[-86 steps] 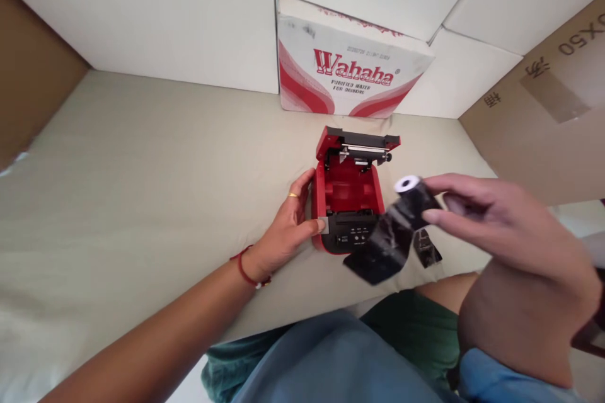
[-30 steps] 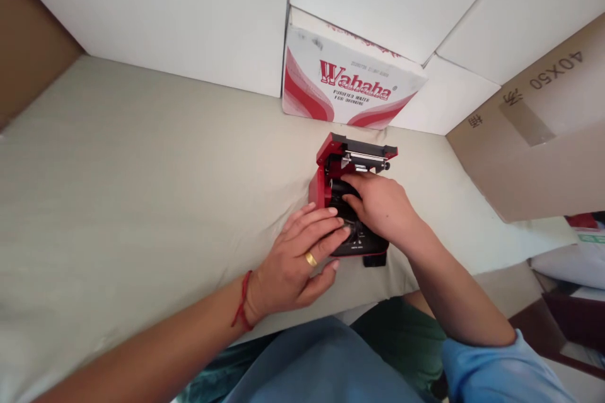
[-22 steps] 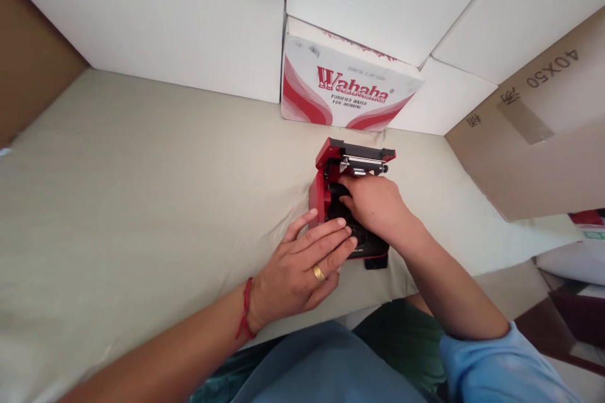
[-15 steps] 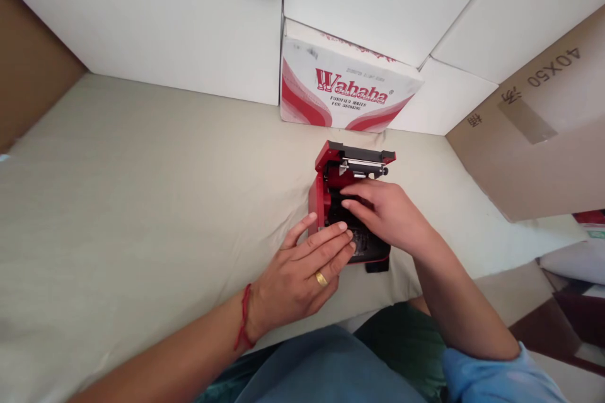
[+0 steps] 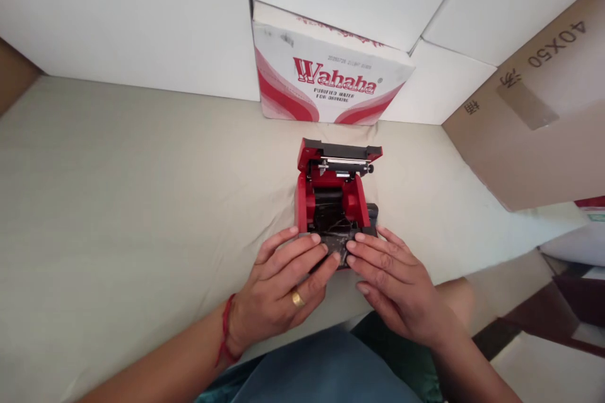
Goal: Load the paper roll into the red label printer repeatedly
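A small red and black printer (image 5: 301,204) stands on the cloth-covered surface, its lid (image 5: 340,150) raised at the back. Inside it lies a dark roll (image 5: 328,195), and shiny black film (image 5: 336,242) stretches from there over the front edge. My left hand (image 5: 283,283), with a gold ring, rests its extended fingers on the film's left side. On the film's right side lie the fingertips of my right hand (image 5: 397,277), its fingers also stretched out. The two hands hide the printer's front corners.
Behind the printer a Wahaha water carton (image 5: 331,82) leans against large white boxes (image 5: 142,25). A brown cardboard box (image 5: 529,138) stands to the right. Pale cloth (image 5: 142,201) covers the surface left of the printer.
My right hand has come out of the printer's inside and moved down to the front, uncovering the roll. Black film now shows between both hands. The view has shifted slightly.
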`<act>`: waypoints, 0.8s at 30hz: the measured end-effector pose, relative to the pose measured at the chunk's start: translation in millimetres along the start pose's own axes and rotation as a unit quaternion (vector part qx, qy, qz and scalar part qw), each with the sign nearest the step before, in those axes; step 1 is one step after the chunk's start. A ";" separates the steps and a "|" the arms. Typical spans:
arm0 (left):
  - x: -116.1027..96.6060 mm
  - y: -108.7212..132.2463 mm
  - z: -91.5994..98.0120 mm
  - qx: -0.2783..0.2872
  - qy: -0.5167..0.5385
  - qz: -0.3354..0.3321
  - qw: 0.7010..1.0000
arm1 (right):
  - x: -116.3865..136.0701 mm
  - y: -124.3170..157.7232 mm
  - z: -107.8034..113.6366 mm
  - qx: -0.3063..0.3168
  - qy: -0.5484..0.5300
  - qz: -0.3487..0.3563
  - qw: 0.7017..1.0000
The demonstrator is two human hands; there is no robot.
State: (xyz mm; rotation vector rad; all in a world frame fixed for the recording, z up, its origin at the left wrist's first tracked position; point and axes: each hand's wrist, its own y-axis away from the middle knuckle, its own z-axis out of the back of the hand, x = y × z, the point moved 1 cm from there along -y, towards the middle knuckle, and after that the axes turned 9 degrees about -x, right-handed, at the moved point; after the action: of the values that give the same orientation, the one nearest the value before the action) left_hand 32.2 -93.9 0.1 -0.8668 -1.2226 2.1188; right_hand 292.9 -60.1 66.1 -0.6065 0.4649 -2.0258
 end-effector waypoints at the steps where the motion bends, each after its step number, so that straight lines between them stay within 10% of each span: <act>1: -0.2 -1.4 0.5 0.000 -0.002 -0.005 1.000 | 0.7 1.2 0.0 -0.003 -0.001 -0.001 1.000; 6: -1.2 -6.4 2.3 0.007 -0.005 -0.019 1.000 | -12.3 -2.8 5.0 -0.044 -0.106 -0.084 0.990; 12: -5.0 -6.6 -1.3 0.021 -0.023 -0.006 0.999 | -88.0 -56.8 -16.1 -0.237 -0.232 -0.340 0.880; 17: -8.8 -6.8 -4.3 0.031 -0.041 0.004 0.999 | -101.6 -98.0 -34.7 -0.193 -0.295 -0.318 0.880; 24: -9.6 -3.7 -3.2 0.032 -0.052 -0.009 0.998 | -56.5 -62.5 -18.4 -0.194 -0.204 -0.254 0.925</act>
State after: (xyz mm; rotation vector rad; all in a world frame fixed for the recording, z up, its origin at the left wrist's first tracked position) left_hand 41.3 -97.5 4.6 -0.7237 -1.2015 2.2005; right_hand 264.3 21.0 72.3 -1.4873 0.4911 -2.2103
